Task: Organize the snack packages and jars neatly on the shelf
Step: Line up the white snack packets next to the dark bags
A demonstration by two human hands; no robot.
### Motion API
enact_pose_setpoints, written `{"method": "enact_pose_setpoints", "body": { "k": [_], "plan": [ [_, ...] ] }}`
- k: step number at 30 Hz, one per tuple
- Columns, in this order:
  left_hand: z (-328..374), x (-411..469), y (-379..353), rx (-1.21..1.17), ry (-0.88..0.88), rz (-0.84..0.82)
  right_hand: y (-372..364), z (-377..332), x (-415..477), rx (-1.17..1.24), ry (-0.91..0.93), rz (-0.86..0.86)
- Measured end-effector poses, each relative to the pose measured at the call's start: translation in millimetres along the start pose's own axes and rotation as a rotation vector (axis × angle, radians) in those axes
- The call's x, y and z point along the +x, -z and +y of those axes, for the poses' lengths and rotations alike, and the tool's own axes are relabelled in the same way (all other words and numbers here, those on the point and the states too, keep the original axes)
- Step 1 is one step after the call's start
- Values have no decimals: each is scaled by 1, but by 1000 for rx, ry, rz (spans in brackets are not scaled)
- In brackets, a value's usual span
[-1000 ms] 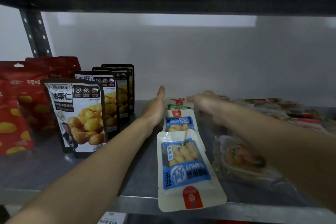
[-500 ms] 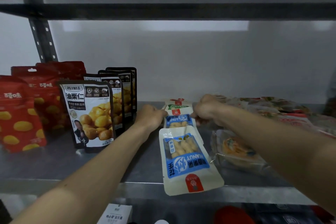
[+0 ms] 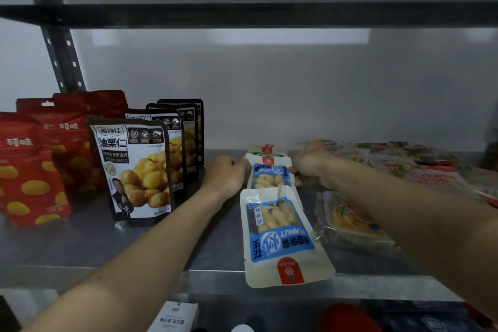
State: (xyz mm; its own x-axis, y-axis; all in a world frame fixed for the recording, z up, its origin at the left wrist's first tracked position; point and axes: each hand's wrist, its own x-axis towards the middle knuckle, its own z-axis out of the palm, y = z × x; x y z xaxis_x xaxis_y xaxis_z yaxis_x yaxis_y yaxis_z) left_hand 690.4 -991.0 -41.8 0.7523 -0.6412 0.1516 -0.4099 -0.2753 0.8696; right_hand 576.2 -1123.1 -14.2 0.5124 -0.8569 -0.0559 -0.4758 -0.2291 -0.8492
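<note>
Head view: the left hand (image 3: 225, 176) and right hand (image 3: 310, 167), centre frame, have fingers curled and pinch the left and right edges of the middle peanut pack (image 3: 270, 174), which lies flat on the shelf (image 3: 80, 245). The front peanut pack (image 3: 280, 237) overlaps its near end, lower centre. Chestnut bags (image 3: 134, 170) stand upright at left, red bags (image 3: 27, 170) at far left.

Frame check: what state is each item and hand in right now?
Second peanut pack: flat, gripped both sides.
Left hand: grips its left edge.
Right hand: grips its right edge.
Front peanut pack: flat, overlapping shelf lip.
Chestnut pouches: upright row.
Red pouches: upright.
Clear-wrapped packs: lying flat.
</note>
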Motion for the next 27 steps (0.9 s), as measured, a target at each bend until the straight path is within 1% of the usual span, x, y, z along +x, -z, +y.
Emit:
{"method": "enact_pose_setpoints", "body": {
  "k": [4,7,9,11,15,20,27],
  "plan": [
    [8,-2,3,-39,-2,18,2,2,1,20,12,8],
    [21,-6,5,-194,37,-107,3,2,1,41,53,43],
    [29,-10,5,-289,64,-177,0,4,2,41,64,19],
    [35,-12,4,-341,88,-209,-6,8,4,53,59,-25],
    [43,-21,2,-360,92,-235,-11,9,11,89,33,-54],
    [47,-31,-1,-370,57,-243,-14,7,12,78,34,-71],
    [41,-27,1,-393,109,-219,-16,7,18,60,36,-57]
  ]
}}
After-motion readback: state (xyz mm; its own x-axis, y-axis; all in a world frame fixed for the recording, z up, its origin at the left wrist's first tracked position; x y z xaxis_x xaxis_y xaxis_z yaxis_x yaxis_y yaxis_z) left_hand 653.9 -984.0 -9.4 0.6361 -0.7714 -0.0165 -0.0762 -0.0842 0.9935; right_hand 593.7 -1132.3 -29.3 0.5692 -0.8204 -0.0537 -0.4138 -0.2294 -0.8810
